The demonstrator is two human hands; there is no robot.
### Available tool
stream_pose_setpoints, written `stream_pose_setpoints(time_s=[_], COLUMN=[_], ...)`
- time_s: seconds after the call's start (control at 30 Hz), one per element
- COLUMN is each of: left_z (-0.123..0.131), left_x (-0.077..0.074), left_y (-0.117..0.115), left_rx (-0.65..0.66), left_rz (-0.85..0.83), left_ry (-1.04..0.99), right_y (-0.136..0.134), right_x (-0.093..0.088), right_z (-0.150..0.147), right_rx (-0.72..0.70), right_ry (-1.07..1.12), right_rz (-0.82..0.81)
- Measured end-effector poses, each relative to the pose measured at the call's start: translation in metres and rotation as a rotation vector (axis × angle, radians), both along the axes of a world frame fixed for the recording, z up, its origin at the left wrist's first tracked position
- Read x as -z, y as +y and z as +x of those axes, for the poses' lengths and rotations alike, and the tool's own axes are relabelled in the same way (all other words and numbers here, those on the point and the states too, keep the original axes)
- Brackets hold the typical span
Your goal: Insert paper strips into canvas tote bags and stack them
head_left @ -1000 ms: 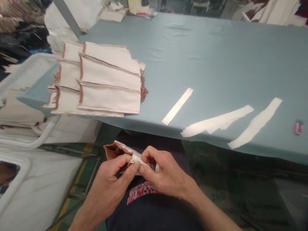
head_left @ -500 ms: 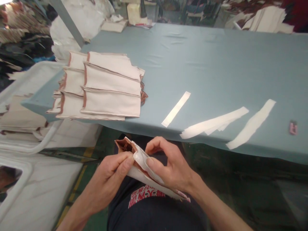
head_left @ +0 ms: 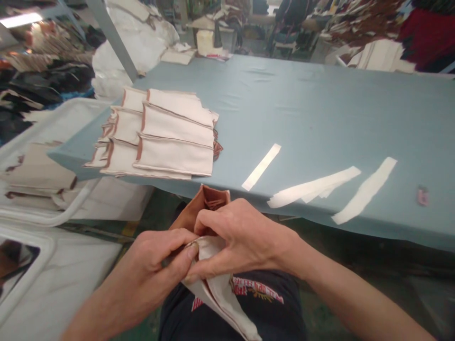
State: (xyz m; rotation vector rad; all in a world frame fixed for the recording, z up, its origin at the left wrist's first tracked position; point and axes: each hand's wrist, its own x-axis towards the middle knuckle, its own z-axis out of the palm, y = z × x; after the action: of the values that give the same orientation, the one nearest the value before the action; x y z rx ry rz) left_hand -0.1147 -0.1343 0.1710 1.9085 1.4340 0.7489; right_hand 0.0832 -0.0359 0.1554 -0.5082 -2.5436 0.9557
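Note:
Between my hands, in front of my dark clothing, is a folded cream fabric piece (head_left: 227, 296) with a brown inner side showing at its open upper end. My left hand (head_left: 149, 265) pinches it by the edge, thumb on top. From the other side, my right hand (head_left: 245, 237) grips the same piece, its thumb and fingertips almost meeting the left ones. The fingers cover the part of the cloth between them. Similar cream pieces with brown edges lie in overlapping stacks (head_left: 174, 151) on the table to the left.
A blue-green covered table (head_left: 320, 113) spans the view ahead. White strips (head_left: 261, 166) lie near its front edge, with a small pink object (head_left: 423, 195) at the right. White bins (head_left: 88, 199) stand at the left, one holding fabric pieces (head_left: 39, 173).
My right hand has moved left and closed on the fabric beside my left fingers. The piece has turned, showing more of its brown inside. The camera view has shifted slightly.

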Motion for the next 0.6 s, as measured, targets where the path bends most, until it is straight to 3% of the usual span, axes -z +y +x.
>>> stream_pose_setpoints(time_s=[0.23,0.43,0.6], left_z=[-0.009,-0.013,-0.02], left_x=[-0.004,0.013,0.023], left_y=[0.004,-0.003,-0.008], left_rx=[-0.051,-0.031,0.067], left_rz=[-0.005,0.236,0.304], left_ry=[0.016,0.103,0.113], right_y=[0.001,0.007,0.01], right_x=[-0.019,-0.016,-0.001], right_z=[0.001,0.007,0.005], right_rx=[-0.065,-0.099,-0.136], right_ry=[-0.119,-0.022,0.017], right_rz=[-0.08,-0.545,-0.684])
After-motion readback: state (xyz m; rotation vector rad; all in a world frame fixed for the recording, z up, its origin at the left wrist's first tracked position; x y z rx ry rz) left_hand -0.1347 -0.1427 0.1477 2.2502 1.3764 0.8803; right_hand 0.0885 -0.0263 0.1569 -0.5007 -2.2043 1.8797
